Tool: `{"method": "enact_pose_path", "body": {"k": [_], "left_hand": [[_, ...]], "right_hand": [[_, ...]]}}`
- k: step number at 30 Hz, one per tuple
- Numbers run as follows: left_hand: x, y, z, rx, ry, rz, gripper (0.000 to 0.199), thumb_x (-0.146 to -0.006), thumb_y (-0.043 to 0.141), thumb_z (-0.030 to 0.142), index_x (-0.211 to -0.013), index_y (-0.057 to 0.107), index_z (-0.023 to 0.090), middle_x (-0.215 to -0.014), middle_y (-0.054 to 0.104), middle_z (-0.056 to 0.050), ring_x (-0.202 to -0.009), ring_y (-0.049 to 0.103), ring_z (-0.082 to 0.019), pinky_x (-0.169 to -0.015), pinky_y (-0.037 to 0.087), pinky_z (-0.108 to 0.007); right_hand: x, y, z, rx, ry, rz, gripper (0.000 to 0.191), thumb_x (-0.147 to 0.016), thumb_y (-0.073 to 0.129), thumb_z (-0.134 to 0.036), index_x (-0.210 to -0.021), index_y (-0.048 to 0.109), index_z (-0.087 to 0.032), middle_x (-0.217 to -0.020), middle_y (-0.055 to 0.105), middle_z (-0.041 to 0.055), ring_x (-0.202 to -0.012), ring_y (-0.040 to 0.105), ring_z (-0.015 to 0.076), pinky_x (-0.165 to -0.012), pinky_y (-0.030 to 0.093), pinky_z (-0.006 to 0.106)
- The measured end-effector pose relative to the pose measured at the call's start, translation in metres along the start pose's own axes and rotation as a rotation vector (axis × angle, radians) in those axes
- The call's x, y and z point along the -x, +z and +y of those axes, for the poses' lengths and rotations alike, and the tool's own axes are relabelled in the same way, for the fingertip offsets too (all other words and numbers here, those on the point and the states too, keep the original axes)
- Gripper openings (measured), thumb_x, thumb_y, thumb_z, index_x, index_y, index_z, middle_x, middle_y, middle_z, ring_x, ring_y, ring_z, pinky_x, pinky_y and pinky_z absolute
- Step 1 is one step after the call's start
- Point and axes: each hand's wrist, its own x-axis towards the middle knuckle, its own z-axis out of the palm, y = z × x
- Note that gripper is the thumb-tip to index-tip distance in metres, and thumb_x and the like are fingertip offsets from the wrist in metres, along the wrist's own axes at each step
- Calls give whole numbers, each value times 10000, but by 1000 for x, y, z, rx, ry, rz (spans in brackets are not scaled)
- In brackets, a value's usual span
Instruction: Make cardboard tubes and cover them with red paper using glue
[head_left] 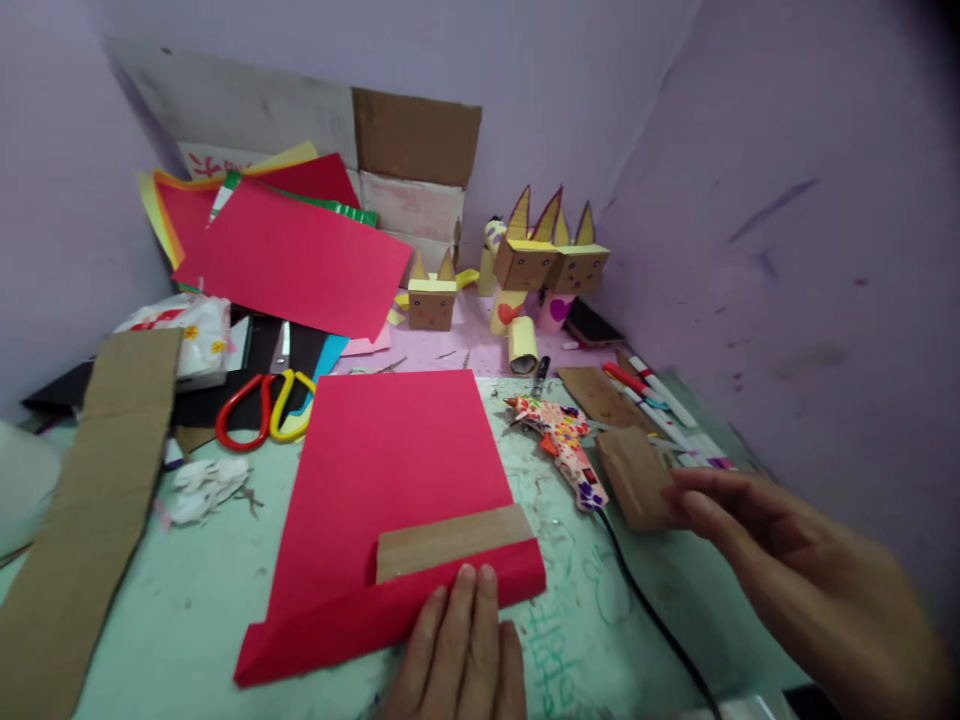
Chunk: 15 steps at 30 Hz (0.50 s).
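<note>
A sheet of red paper (397, 450) lies on the table with its near edge folded over. A cardboard strip (454, 541) rests on the sheet, partly under the fold. My left hand (461, 650) presses on the folded edge, fingers stretched out flat and side by side. At the right, my right hand (787, 560) has thumb and forefinger closed at the edge of a small brown piece of cardboard (634, 478). Just left of that piece lies a flower-patterned hot glue gun (562, 440), its nozzle pointing to the back left.
Scissors (268, 400) with red and yellow handles lie left of the sheet, near crumpled white paper (206, 488). A long cardboard strip (105, 500) lies at far left. Cardboard animal figures (529, 265) stand at the back. The glue gun's black cord (652, 610) crosses the front right; markers (660, 400) lie beyond.
</note>
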Motion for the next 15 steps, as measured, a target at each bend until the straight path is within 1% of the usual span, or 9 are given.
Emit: {"method": "enact_pose_path", "body": {"k": [2,4,6,8,10,11,12,13,15], "left_hand": [[2,4,1,7,8,7,96,-855,500,127,-799,578,133,-1214,623,-127,-1283,416,-278,-1103,303,-419],[3,4,2,11,8,7,86,-851,510,132,-802,580,134,-1246,604,-125,-1285,411,-280,-1102,307,-416],[4,5,3,20,-9,5,94,-850,502,126,-797,578,135,-1258,596,-124,-1282,414,-277,-1102,309,-413],[5,5,5,20,-28,7,106,-852,486,122,-800,578,134,-1261,594,-127,-1276,422,-277,-1097,316,-422],[4,4,5,3,-30,17,120,-857,468,127,-805,576,131,-1254,598,-135,-1263,439,-281,-1090,321,-450],[3,4,5,-9,-27,25,125,-858,462,125,-801,573,129,-1240,606,-141,-1254,451,-282,-1090,317,-462],[2,2,4,-16,-16,20,128,-859,459,122,-796,570,127,-1216,621,-145,-1241,468,-280,-1093,308,-468],[1,-1,3,-16,7,-9,130,-860,458,118,-797,571,126,-1182,641,-145,-1225,487,-275,-1098,297,-468],[0,-7,-2,1,77,-110,133,-863,459,112,-815,583,122,-1098,682,-135,-1179,536,-261,-1109,274,-458]], "right_hand": [[-10,0,-1,33,-10,-8,373,-706,493,-527,-829,676,-226,-805,729,65,-765,670,286,-679,520,401],[-16,10,-8,37,-58,-110,345,-753,475,-493,-848,670,-224,-810,727,57,-750,667,262,-643,508,360],[-20,25,-21,91,-154,-243,292,-805,471,-419,-882,659,-210,-846,724,63,-756,663,243,-630,487,327],[-22,42,-37,303,-257,-287,219,-818,495,-324,-869,644,-171,-828,711,101,-757,653,259,-625,456,328],[-24,53,-51,523,-269,-308,189,-802,522,-239,-906,627,-120,-773,697,142,-727,646,287,-597,421,336],[-25,57,-56,583,-256,-314,214,-793,529,-215,-950,614,-97,-765,692,158,-724,645,299,-590,410,339],[-27,60,-58,597,-239,-320,262,-787,533,-208,-1008,594,-81,-771,690,168,-732,646,308,-589,407,341],[-29,61,-57,571,-222,-319,318,-785,532,-213,-1068,565,-72,-789,689,170,-751,647,313,-596,410,342],[-34,62,-50,443,-184,-319,428,-786,530,-245,-1178,492,-78,-831,686,153,-792,645,310,-620,427,347]]}}
